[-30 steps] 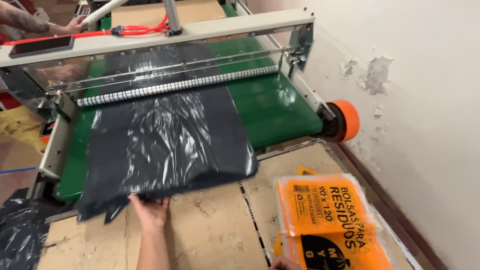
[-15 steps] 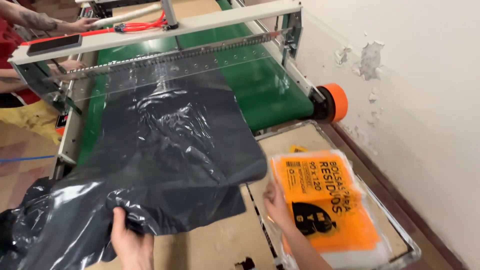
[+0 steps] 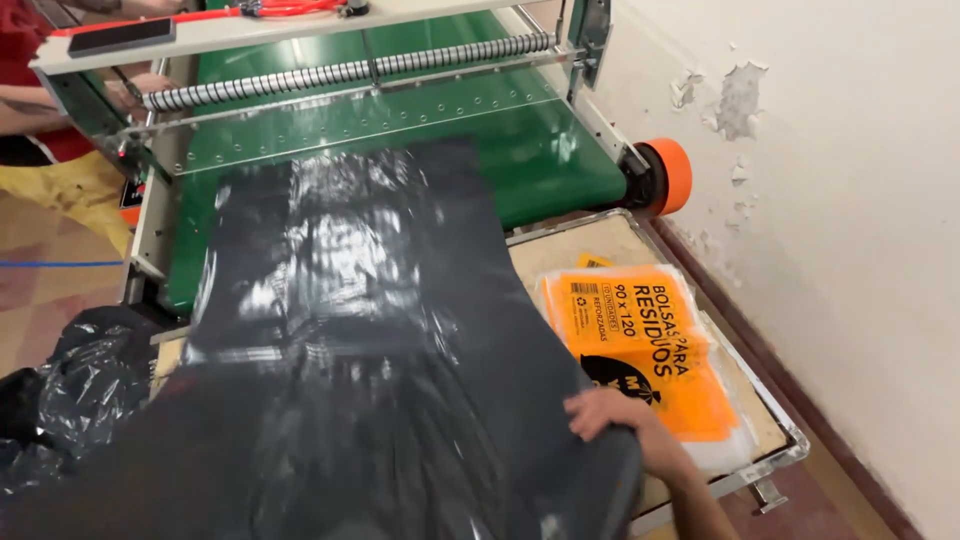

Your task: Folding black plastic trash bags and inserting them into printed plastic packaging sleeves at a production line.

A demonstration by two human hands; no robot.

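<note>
My right hand (image 3: 612, 418) lies on the right edge of the black plastic bag (image 3: 380, 330), fingers curled over the edge and gripping it. My left hand is out of sight, so I cannot tell how it is held. The bag is shiny and wrinkled; it stretches from the green conveyor belt (image 3: 540, 160) down over the wooden table (image 3: 580, 250) towards me. Just beside my right hand, on the table, lies a stack of orange printed bags (image 3: 640, 350) in clear wrapping. More crumpled black plastic (image 3: 85, 380) sits at the left. Another person's arm (image 3: 60, 100) rests by the machine's far left side.
</note>
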